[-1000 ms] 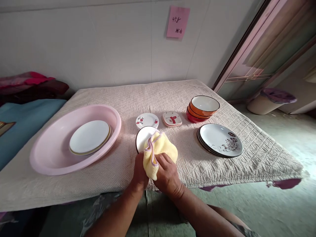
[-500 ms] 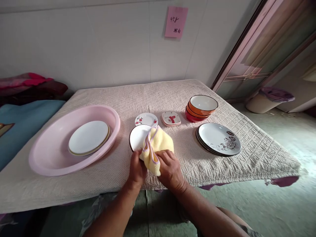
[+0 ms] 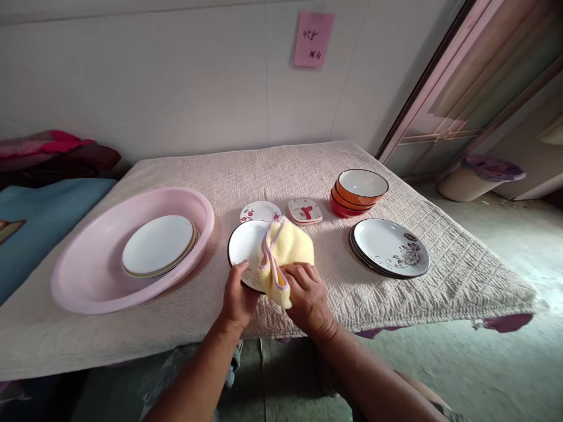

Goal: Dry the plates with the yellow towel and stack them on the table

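My left hand (image 3: 240, 296) grips the near edge of a white dark-rimmed plate (image 3: 244, 246), its thumb on the upper face. Bunched in my right hand (image 3: 307, 296) is a yellow towel (image 3: 290, 246) with purple edging, which covers the plate's right part. Just behind them lies a small white plate with red flowers (image 3: 260, 211). Beside that sits a squarish dish with a red pattern (image 3: 305, 210). To the right rests a stack of dark-rimmed plates with a grey flower (image 3: 387, 246).
A pink basin (image 3: 83, 275) holding several stacked white plates (image 3: 158, 243) stands on the left. Orange and red bowls (image 3: 358, 193) are stacked at the back right. A quilted cloth (image 3: 237, 170) covers the table, with a wall behind. A lined bin (image 3: 475, 179) is on the floor.
My left hand has shifted slightly left, and its thumb now shows on the plate. More of the plate is uncovered. The towel and my right hand have moved a little right.
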A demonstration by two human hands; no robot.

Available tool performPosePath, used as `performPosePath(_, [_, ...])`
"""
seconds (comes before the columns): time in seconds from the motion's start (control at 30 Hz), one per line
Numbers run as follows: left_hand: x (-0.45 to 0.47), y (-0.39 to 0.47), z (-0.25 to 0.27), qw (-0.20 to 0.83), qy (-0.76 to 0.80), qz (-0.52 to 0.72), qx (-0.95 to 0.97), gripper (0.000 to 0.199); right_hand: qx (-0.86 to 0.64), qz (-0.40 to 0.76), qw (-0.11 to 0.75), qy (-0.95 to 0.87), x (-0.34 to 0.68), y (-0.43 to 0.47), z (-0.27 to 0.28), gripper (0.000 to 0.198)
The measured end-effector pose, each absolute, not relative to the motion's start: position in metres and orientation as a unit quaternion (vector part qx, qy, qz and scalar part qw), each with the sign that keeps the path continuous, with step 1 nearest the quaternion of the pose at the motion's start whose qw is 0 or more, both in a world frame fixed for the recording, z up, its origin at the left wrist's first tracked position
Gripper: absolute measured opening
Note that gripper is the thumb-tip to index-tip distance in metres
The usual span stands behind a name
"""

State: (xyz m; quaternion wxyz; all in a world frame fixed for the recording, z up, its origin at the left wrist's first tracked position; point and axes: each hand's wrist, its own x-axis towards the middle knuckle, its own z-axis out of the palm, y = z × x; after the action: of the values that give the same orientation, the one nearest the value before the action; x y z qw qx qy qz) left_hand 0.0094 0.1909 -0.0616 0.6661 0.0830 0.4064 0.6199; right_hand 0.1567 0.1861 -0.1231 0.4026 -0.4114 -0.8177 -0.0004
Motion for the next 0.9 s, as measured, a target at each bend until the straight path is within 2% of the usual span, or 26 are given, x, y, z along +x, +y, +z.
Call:
performPosePath(0.1, [0.024,0.185,-0.072,0.657,0.419,0.619,0.098,0.014,-0.394,0.012,0.420,-0.818,0.141,0.175,-0.124,0.025])
performPosePath(0.2, [0.020,0.184,-0.091,0.658,0.428,0.608,0.119,0.013,-0.380,0.003,0.420,-0.824,0.134,0.170,-0.114,0.023])
performPosePath(0.3, [0.003,0.190,-0.098,0.675,0.411,0.602,0.112,0.021,-0.379,-0.019,0.401,-0.834,0.144,0.177,-0.105,0.025])
performPosePath(0.47, [-0.007,0.192,-0.078,0.679,0.419,0.586,0.139,0.035,-0.412,-0.023,0.389,-0.823,0.168,0.193,-0.114,0.030])
performPosePath(0.7, [0.020,0.182,-0.085,0.599,0.496,0.587,0.224,0.017,-0.373,0.009,0.418,-0.828,0.136,0.170,-0.125,0.026])
performPosePath(0.83, [0.010,0.185,-0.094,0.613,0.480,0.598,0.190,0.008,-0.372,0.000,0.399,-0.838,0.135,0.167,-0.109,0.028])
performPosePath(0.9, [0.001,0.188,-0.092,0.636,0.457,0.604,0.148,0.012,-0.388,-0.013,0.388,-0.836,0.146,0.174,-0.105,0.030])
